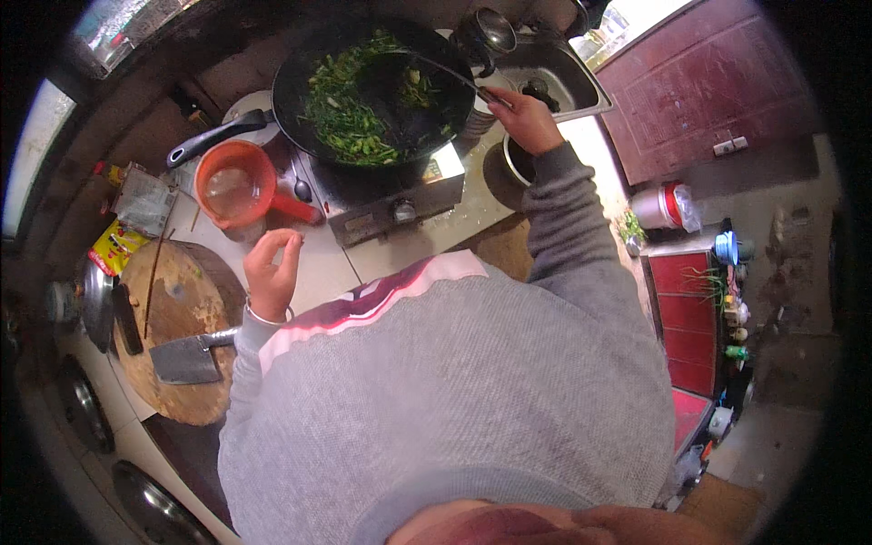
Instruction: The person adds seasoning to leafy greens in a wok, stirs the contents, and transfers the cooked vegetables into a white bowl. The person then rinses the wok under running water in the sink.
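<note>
My right hand [527,121] grips the handle of a metal cooking utensil [446,70], its head down in a black wok [436,126]. Chopped leafy greens [351,129] lie mostly along the wok's left side, with a small clump at the right. Under the wok is a stove with a round knob [404,210]. My left hand [274,269] is in the air in front of a red plastic dipper [235,184] holding some clear liquid. Its thumb and fingertips meet, and nothing shows between them. The wok's black handle [218,138] points left, behind the dipper.
A cleaver [185,360] and a chopstick [154,286] lie on a round wooden chopping board [194,286] at the left. Beside the dipper is a black spoon [302,189]. At the right are a steel sink [575,75], a pot [511,162] and stacked plates [481,125].
</note>
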{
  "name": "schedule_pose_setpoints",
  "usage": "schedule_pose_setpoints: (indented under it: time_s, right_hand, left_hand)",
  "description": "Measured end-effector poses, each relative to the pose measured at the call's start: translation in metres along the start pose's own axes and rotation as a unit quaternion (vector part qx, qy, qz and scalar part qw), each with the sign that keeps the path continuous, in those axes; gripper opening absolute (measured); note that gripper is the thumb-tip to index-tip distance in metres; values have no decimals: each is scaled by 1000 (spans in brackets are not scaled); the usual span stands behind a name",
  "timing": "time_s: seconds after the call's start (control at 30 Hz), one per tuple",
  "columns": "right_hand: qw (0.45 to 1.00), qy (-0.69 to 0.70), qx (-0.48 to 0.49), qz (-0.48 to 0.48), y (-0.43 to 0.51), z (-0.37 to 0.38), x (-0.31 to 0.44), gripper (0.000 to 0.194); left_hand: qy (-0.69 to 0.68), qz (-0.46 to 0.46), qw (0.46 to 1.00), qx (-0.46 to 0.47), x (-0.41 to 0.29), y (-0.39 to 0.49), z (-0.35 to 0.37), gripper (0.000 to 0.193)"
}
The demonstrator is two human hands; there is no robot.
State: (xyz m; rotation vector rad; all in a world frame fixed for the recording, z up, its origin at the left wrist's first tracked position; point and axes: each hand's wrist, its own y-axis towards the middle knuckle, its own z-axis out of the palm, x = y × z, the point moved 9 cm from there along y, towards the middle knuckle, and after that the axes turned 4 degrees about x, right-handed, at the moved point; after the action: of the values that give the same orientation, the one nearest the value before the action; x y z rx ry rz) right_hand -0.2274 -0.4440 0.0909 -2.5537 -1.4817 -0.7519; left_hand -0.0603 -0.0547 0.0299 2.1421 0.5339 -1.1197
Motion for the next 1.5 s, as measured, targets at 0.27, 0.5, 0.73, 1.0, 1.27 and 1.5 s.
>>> schedule_pose_setpoints:
  time_s: [0.27, 0.5, 0.73, 1.0, 1.27, 1.5]
  right_hand:
    - [948, 246, 103, 172, 20, 52, -29, 39]
    - [954, 188, 232, -8, -18, 17, 29, 38]
    - [964, 124, 236, -9, -39, 13, 32, 34]
    - [923, 333, 99, 166, 14, 29, -24, 38]
    - [946, 232, 207, 94, 96, 53, 6, 42]
    - [954, -34, 256, -152, 32, 31, 66, 40]
  left_hand:
    - [-17, 1, 1000, 2, 1, -8, 3, 5]
    - [-7, -7, 1000, -18, 6, -7, -7, 6]
    - [-23, -11, 999, -22, 11, -6, -2, 5]
    - [18, 0, 999, -29, 0, -4, -13, 3]
    - [25, -22, 999, -36, 5, -16, -15, 6]
    - [15, -1, 1000, -23, 1, -6, -1, 6]
